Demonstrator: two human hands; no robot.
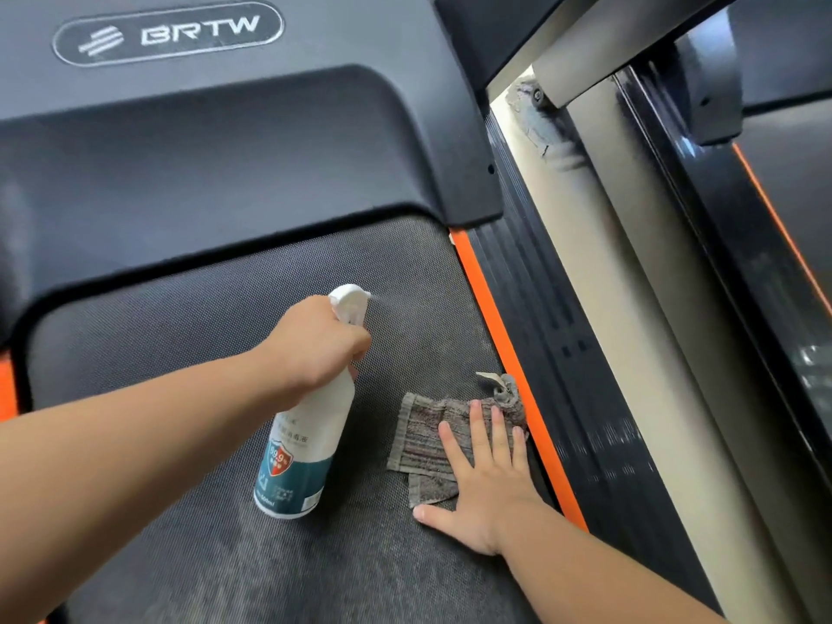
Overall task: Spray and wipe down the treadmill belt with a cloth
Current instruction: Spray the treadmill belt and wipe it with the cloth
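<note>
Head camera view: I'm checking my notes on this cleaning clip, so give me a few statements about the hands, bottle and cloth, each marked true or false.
1. The left hand grips the white plastic spray bottle with a teal label around its neck. True.
2. The grey striped cloth lies on the black motor cover. False: it lies on the dark textured treadmill belt, near the orange side strip.
3. The right hand rests flat, fingers spread, on the cloth. True.
4. The bottle's nozzle points back toward the person. False: it points forward, away from the person.
5. The cover carries the letters BRTW. True.
</note>
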